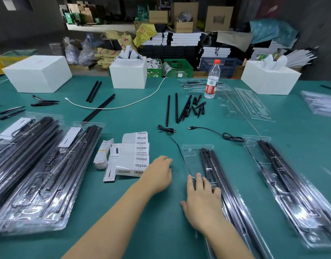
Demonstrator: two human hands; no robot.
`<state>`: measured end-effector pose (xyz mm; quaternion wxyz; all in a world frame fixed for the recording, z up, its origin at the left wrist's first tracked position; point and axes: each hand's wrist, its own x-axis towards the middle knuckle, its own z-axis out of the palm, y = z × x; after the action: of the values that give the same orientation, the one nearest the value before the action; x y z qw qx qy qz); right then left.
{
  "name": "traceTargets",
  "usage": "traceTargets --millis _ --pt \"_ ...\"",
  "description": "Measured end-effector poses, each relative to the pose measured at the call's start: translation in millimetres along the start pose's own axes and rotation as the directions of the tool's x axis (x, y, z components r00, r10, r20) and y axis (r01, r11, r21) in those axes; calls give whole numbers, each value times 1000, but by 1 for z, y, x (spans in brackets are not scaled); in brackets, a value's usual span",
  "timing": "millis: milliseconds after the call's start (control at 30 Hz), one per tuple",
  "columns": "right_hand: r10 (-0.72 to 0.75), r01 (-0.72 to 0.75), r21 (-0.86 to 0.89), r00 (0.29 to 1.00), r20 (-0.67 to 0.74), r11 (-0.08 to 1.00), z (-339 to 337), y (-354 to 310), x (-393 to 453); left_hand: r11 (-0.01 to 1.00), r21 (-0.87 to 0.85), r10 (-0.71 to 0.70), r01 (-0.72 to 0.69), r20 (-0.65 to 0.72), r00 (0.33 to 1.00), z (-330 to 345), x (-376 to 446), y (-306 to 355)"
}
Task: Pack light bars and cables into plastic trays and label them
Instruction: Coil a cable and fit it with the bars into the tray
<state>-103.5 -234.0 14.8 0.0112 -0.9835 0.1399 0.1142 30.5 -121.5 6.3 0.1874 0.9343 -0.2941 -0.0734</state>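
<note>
Right grip (202,200) flat on tray (192,161); left grip (159,174) hovering.

Packing workshop: stacked cartons (185,17), green worktable (123,202)

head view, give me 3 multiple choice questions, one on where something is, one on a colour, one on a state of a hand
1. Where does the water bottle stand?
A. on the far side of the table, between two white boxes
B. inside a plastic tray
C. beside the barcode labels

2. What colour is the water bottle's cap?
A. blue
B. red
C. white

3. What is the right hand doing?
A. gripping a black cable
B. lifting a label sheet
C. resting with straight fingers on the clear tray

Answers:
1 A: it is upright on the green table far from the hands, with a white box to each side.
2 B: the cap on top is red.
3 C: its fingers lie flat on the tray holding the light bars.
</note>
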Motion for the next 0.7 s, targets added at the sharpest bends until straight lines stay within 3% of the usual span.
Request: traceTargets --millis 133,333,467,700 --pt "-35 35 -17 999 4 999 -9 3 -5 999 37 -19 18 10 1000 -6 11 1" --pt "-58 84 84 959 -279 993 -31 10 43 991 115 -58 66 -67 996 -25 58 -2" --pt "-61 123 178 945 -320 976 -21 7 84 973 224 -42 58 -77 996 -29 94 -14" --pt "-28 135 252 922 -385 958 9 12 101 903 429 -4 -42 106 994 -29 143 -28"
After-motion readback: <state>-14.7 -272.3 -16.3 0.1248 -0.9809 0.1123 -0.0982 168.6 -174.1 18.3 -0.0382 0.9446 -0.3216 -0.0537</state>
